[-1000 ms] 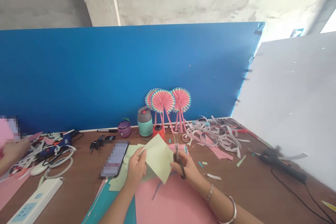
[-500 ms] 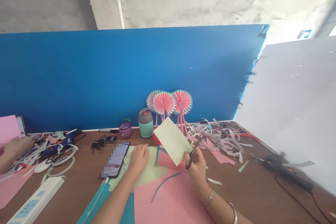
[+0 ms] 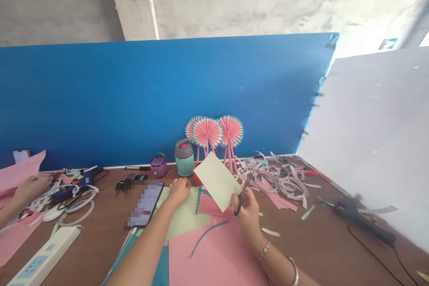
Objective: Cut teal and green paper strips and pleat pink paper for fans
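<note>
While our right hand (image 3: 247,208) is closed around the scissors (image 3: 246,183) and pinches one corner of a pale green piece of paper (image 3: 216,180), that piece hangs tilted above the bench (image 3: 301,246), in front of the pink pleated fans (image 3: 207,132). Our left hand (image 3: 180,189), fingers bent, lies over the green sheets (image 3: 187,219) near the phone (image 3: 149,205); we cannot tell whether it grips anything. Below our arms a large pink sheet (image 3: 217,259) overlaps the green, beside a teal sheet (image 3: 162,264), and a thin curved blue-grey strip (image 3: 208,235) crosses the pink.

Our brown bench carries, to the right, a tangle of pale strips (image 3: 279,181) and a dark gun-shaped tool (image 3: 363,221). Along the back stand a purple pot (image 3: 158,166) and a teal jar (image 3: 184,163), close to a blue partition (image 3: 117,98). It meets a white panel (image 3: 375,143) on our right; above them we see bare concrete (image 3: 251,0). Leftward lies a white power strip (image 3: 43,259), and beyond it a co-worker's hand (image 3: 33,189) is at some pink paper (image 3: 23,167).
</note>
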